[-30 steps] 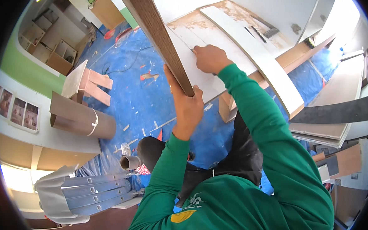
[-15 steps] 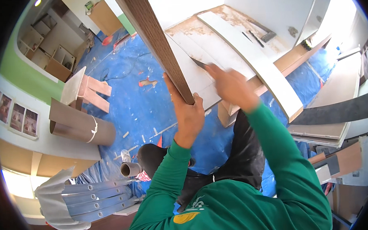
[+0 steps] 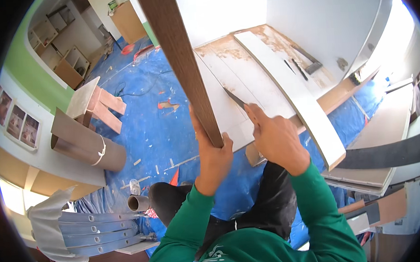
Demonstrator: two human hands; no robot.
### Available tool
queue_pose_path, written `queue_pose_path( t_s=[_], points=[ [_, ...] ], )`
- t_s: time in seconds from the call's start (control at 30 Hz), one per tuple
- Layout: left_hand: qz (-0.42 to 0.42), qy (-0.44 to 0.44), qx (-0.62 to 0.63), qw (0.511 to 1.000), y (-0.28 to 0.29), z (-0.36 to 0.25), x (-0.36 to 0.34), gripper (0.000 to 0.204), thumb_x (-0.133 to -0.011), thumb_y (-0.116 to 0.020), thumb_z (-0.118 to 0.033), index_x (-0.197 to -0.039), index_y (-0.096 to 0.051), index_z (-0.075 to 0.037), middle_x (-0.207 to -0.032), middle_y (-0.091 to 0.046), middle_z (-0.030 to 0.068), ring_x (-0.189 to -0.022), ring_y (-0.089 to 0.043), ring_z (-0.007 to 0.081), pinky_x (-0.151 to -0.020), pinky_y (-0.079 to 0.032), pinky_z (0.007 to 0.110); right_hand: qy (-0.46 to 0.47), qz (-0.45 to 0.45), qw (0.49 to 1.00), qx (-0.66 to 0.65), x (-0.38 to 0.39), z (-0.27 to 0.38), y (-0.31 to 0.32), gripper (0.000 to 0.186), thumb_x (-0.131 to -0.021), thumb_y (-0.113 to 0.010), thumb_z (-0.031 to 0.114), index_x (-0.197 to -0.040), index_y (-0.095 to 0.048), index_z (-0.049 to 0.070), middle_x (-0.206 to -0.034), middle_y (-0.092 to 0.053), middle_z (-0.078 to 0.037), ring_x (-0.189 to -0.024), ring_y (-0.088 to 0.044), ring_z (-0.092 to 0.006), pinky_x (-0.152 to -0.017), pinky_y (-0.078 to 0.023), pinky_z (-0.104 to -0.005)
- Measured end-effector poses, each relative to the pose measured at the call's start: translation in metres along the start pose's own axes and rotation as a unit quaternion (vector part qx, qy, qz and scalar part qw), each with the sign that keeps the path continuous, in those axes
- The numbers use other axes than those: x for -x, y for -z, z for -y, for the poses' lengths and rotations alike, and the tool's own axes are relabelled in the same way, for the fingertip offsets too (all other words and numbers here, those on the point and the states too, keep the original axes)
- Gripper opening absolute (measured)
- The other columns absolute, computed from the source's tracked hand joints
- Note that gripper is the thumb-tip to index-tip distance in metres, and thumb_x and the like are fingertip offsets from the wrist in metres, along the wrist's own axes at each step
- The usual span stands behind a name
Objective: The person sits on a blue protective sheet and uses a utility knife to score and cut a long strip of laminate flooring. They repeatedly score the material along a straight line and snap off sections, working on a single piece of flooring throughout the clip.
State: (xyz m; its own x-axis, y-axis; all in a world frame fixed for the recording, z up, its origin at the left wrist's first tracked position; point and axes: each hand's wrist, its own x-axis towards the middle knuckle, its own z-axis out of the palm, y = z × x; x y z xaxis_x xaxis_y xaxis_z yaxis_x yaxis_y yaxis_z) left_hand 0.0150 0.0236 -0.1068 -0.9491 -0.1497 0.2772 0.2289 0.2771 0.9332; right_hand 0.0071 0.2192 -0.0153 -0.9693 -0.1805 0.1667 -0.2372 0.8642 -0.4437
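While my left hand [image 3: 212, 161] wraps the lower end of a dark, straight-grained wood plank [image 3: 179, 52], its thumb along one side, the squared length slants away between eleven and twelve o'clock. Just beside it, toward three, my right hand [image 3: 281, 141] is closed round a slim tool [image 3: 237, 99]; its pointed, dull-grey blade aims between ten and eleven, over the smooth white bench [image 3: 250, 76]. At nine lies a smooth brown roll [image 3: 84, 142], tied with pale cord, on wrinkled blue sheeting [image 3: 142, 115]. Toward two, a long white board [image 3: 301, 100] with a raw tan end overhangs the bench. Farther, near ten, stands a pinkish wooden stool [image 3: 99, 108] with splayed, flat legs.
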Motion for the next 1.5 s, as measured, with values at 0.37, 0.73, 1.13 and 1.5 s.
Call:
queue_pose_path(
  t_s=[0.37, 0.73, 1.13, 1.5],
  points=[
    [0.002, 0.056, 0.033, 0.998, 0.000, 0.000, 0.005, 0.070, -0.103, -0.063, 0.003, -0.165, -0.031, 0.009, -0.154, -0.049, 0.0290, -0.141, -0.053, 0.0386, -0.123, -0.041, 0.047, 0.011, -0.017, 1.000, -0.020, 0.002, -0.012, -0.002, 0.056, -0.101, -0.067, 0.013, -0.157, -0.058, 0.011, -0.068, -0.070, -0.022, -0.064, -0.070, -0.0487, -0.061, -0.052, -0.0621],
    [-0.003, 0.002, 0.039, 0.999, -0.005, -0.014, -0.001, 0.095, -0.101, -0.058, 0.006, -0.178, -0.003, 0.005, -0.176, -0.030, 0.0285, -0.157, -0.044, 0.0385, -0.130, -0.037, 0.045, 0.020, -0.032, 0.999, -0.029, 0.047, -0.009, 0.030, 0.051, -0.105, -0.063, 0.013, -0.156, -0.060, 0.015, -0.071, -0.070, -0.022, -0.067, -0.070, -0.0470, -0.064, -0.053, -0.0607],
    [-0.007, -0.139, 0.010, 0.990, -0.011, -0.022, -0.012, 0.108, -0.096, -0.056, 0.011, -0.181, 0.009, -0.005, -0.184, -0.015, 0.0281, -0.168, -0.029, 0.0368, -0.135, -0.030, 0.043, 0.052, 0.000, 0.997, 0.065, -0.144, -0.041, -0.061, 0.031, -0.114, -0.050, 0.028, -0.137, -0.069, 0.016, -0.095, -0.078, -0.028, -0.094, -0.074, -0.0548, -0.088, -0.057, -0.0677],
    [-0.017, -0.049, 0.017, 0.999, 0.001, 0.002, -0.001, 0.106, -0.095, -0.057, 0.010, -0.179, 0.007, 0.002, -0.185, -0.012, 0.0302, -0.171, -0.022, 0.0444, -0.137, -0.025, 0.046, 0.017, -0.001, 1.000, 0.002, 0.069, -0.002, 0.031, 0.051, -0.102, -0.064, 0.013, -0.153, -0.061, 0.019, -0.077, -0.074, -0.023, -0.074, -0.073, -0.0480, -0.069, -0.055, -0.0601]
  ],
)
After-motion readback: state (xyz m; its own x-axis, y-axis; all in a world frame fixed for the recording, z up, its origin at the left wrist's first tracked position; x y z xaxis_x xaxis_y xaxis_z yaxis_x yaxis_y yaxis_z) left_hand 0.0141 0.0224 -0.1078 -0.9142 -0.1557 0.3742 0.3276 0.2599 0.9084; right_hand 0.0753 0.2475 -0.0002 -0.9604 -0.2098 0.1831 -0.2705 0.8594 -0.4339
